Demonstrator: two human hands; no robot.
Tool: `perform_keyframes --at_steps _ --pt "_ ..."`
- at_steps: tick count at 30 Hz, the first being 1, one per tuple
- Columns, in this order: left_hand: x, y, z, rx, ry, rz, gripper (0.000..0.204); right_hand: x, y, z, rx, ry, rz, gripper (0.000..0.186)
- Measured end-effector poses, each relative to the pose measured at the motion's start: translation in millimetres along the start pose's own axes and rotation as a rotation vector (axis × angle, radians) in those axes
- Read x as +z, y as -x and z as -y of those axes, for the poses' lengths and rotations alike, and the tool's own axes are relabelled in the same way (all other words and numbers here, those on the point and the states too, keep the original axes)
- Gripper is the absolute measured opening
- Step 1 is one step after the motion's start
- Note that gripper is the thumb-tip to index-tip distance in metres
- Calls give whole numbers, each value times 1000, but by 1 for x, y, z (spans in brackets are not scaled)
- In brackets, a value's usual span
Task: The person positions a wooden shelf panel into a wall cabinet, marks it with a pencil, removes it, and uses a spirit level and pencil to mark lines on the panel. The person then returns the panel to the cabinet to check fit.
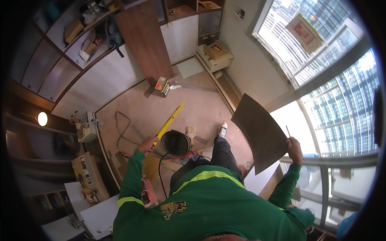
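My left hand (149,143) is closed around the lower end of a long yellow spirit level (169,121), which points up and forward over the floor. My right hand (294,148) grips the right edge of a dark brown curved-looking sheet (257,132); a thin pencil-like stick (288,131) pokes up from the same fingers. Below the level sits a dark bucket (175,141), with a wide paintbrush (191,132) beside it. A black cable runs down past the bucket. My sneaker (222,129) rests on the dusty floor.
A tall wooden board (140,44) leans on cabinets ahead, near a metal can (162,86). Cluttered shelves (64,52) line the left, with a round lamp (42,119) and small units (86,127). Boxes (215,50) stand at the back; large windows (333,116) fill the right.
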State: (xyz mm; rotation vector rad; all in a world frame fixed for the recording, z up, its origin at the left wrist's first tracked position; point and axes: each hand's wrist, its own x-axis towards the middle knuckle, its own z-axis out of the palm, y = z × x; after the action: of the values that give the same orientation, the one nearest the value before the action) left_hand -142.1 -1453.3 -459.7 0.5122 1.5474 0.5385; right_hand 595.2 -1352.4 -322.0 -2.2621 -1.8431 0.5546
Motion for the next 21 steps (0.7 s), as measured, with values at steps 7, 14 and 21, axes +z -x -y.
perform_keyframes --at_steps 7,14,21 --pt "89 -151 -83 -142 -7 -85 35 -4 -179 22 -44 38 199 24" --pt "137 -221 -197 -212 -118 -55 36 -5 -302 47 -114 -90 222 24" --pt "120 -305 -231 -66 -39 -96 41 39 -402 97 -5 -415 344 30"
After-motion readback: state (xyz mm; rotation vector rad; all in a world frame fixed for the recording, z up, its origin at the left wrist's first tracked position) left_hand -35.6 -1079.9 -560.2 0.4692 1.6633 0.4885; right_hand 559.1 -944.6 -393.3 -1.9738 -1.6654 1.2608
